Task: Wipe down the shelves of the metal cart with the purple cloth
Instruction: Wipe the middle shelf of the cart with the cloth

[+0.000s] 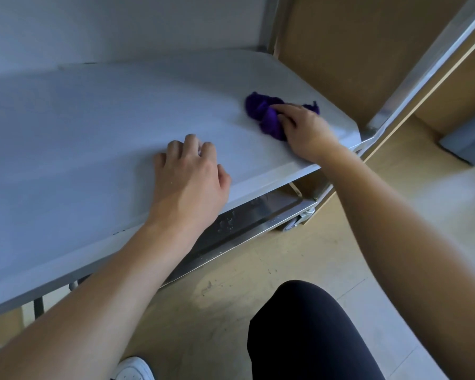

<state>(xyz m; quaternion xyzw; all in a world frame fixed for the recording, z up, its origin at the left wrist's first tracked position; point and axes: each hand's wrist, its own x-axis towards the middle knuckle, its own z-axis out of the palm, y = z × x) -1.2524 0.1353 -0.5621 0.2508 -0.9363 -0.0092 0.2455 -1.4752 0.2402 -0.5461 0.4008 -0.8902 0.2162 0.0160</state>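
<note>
The metal cart's grey shelf [93,138] fills the left and middle of the head view. A crumpled purple cloth [263,113] lies near the shelf's right end. My right hand [305,130] presses down on the cloth and grips it, fingers curled over its right part. My left hand [192,174] rests flat on the bare shelf near the front edge, fingers slightly bent, holding nothing. Below the front edge a lower shelf [247,220] of the cart shows, speckled with white marks.
A cart upright [412,86] rises at the right end, with brown panels behind it. A caster wheel [294,223] sits under the lower corner. A knee in dark trousers [307,333] and a white shoe [135,370] are on the tan floor.
</note>
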